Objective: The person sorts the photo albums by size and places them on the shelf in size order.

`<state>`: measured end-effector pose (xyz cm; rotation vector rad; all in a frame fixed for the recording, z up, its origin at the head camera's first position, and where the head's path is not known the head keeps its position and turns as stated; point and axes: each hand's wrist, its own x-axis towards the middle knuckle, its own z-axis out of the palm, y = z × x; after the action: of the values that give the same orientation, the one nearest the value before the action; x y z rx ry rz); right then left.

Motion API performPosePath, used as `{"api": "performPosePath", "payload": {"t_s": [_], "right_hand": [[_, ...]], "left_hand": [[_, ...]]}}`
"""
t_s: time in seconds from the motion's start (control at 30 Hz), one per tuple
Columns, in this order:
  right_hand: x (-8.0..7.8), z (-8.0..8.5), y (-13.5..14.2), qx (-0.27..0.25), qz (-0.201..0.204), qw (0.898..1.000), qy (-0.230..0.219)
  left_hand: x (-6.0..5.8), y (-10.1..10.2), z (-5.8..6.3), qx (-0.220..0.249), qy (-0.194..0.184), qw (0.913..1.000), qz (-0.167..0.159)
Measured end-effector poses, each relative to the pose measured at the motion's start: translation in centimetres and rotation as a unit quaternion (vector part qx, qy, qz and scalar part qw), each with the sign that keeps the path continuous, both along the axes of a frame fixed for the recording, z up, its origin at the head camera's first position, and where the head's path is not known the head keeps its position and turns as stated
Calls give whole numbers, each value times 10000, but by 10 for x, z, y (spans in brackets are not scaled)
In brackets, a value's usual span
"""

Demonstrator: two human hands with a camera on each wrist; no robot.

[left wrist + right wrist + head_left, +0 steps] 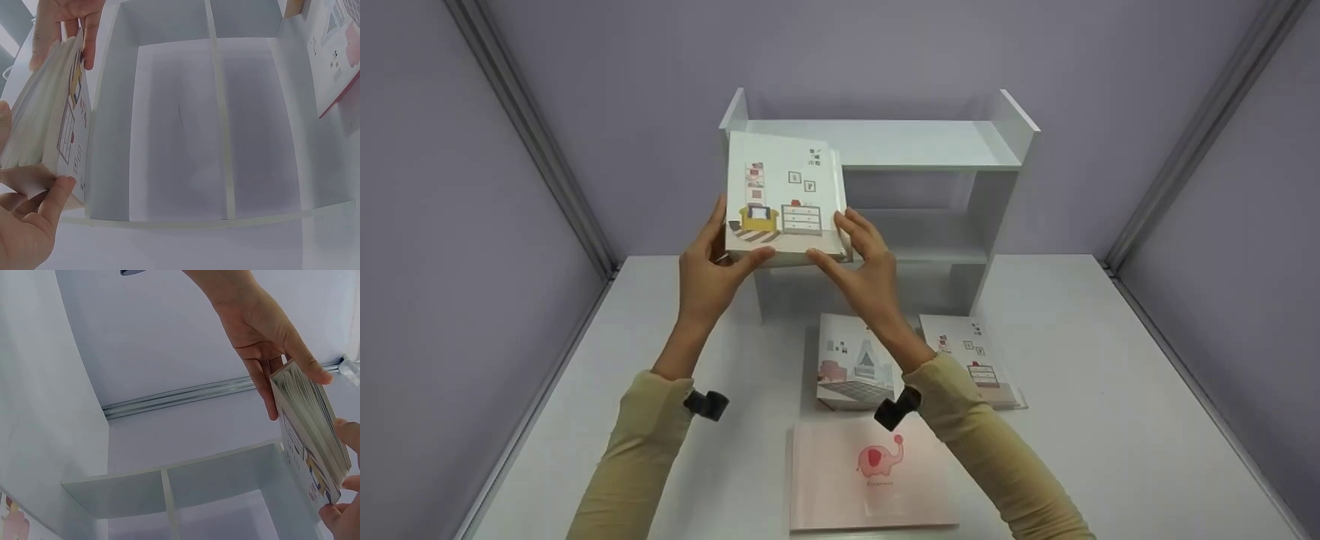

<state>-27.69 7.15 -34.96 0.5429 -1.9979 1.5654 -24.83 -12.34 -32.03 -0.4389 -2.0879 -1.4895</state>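
A thick white book (784, 191), its cover drawn with a yellow armchair and a dresser, is raised in front of the upper left of the white shelf (870, 142). My left hand (709, 277) grips its lower left corner, thumb along the bottom edge. On the lower right corner, my right hand (866, 270) holds it with thumb below and fingertips at the side. The left wrist view shows the book's page edges (42, 107) between both hands. From the right wrist, the book (309, 439) appears tilted, pages partly fanned. Fingers behind the cover are hidden in the head view.
On the white table (1080, 337) before the shelf lie a white book with a pink armchair (840, 371) and another dresser-cover book (960, 345). Nearer is a pink elephant book (825, 480). My right forearm covers part of the books. Purple-grey walls (547, 300) enclose the sides.
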Motion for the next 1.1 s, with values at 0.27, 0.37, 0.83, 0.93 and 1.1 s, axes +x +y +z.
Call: {"api": "performPosePath", "payload": {"t_s": [0.27,0.37,0.83,0.93,1.1], "right_hand": [[-4,6,-1,-1,-160,9998,-143],[-5,8,0,10,-255,9995,-194],[-10,10,2,-216,-125,9994,-245],[-11,9,2,-274,30,9994,-206],[-11,8,3,-276,163,9994,-104]], "left_hand": [[0,5,3,152,54,9995,267],[-1,9,4,210,161,9992,311],[-1,17,5,395,446,9963,626],[-1,17,4,391,477,9961,637],[-1,15,4,388,491,9962,601]]}}
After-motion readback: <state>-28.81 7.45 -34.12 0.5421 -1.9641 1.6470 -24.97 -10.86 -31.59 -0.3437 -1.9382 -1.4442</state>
